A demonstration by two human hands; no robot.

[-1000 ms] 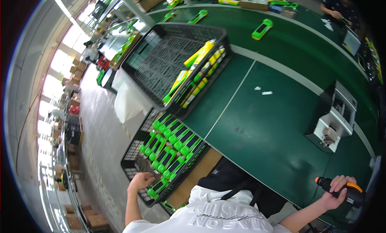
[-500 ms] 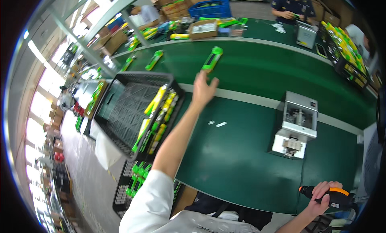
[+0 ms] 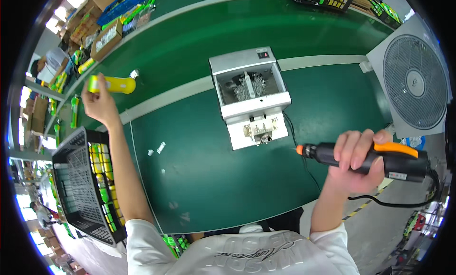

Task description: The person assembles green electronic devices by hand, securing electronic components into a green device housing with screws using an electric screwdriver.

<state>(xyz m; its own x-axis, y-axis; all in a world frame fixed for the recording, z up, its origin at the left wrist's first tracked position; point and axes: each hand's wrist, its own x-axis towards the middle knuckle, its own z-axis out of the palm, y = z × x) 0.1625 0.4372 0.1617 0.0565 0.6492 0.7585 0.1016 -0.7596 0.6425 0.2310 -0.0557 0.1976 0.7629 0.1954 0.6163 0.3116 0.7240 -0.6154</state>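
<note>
Yellow flashlight (image 3: 112, 84) gripped by left hand (image 3: 99, 103), right hand (image 3: 355, 162) clenched around black-orange screwdriver (image 3: 368, 157)

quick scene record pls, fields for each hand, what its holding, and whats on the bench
left hand: stretched out over the belt, gripping a yellow and green part
right hand: wrapped around a black and orange electric screwdriver, tip pointing left
bench middle: white box machine, open top with metal pieces inside
bench left: black crate with yellow and green parts
far right: white fan
surface: green bench
</note>
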